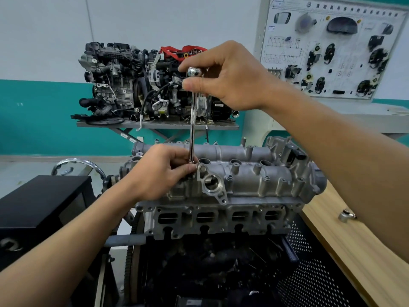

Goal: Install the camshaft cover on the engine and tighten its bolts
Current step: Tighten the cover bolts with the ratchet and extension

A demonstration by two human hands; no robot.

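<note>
Workshop bay: engine stands central, camshaft cover seated on top. At the cover, left grip pinches the lower end of an upright chrome driver; right grip, directly above, clasps its knob. Wooden desk lies right of both.

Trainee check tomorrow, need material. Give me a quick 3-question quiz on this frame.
1. True or false: the right hand holds the knob atop the chrome driver, which stands nearly upright.
2. The left hand pinches: A) the driver's lower end at the camshaft cover; B) a rag; C) nothing.
3. Fill in: the small metal part lies on the ____ bench.
Key: 1 true; 2 A; 3 wooden.
</note>
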